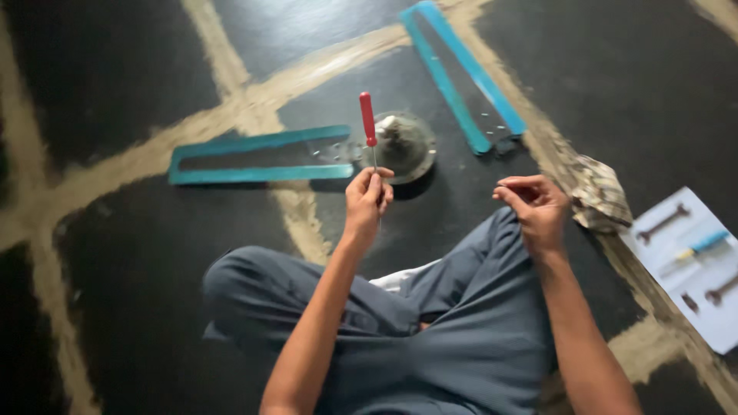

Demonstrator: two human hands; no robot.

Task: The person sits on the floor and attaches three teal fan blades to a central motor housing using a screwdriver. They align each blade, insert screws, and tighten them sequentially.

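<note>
I see no packages, labels, signs or screens here. Only candidate: white sheet (696, 269) on floor at right, possibly plain paper, blurred.

Person seen from above. Both forearms are bare to the elbow, with no sleeve, watch, bracelet or ring showing on either. The hands, left (367, 198) and right (536, 204), are ungloved. The legs are covered by loose slate-grey trousers (461, 338) of plain, unpatterned cloth, creased in soft folds; a small strip of white fabric (400, 278) shows between the knees.
</note>
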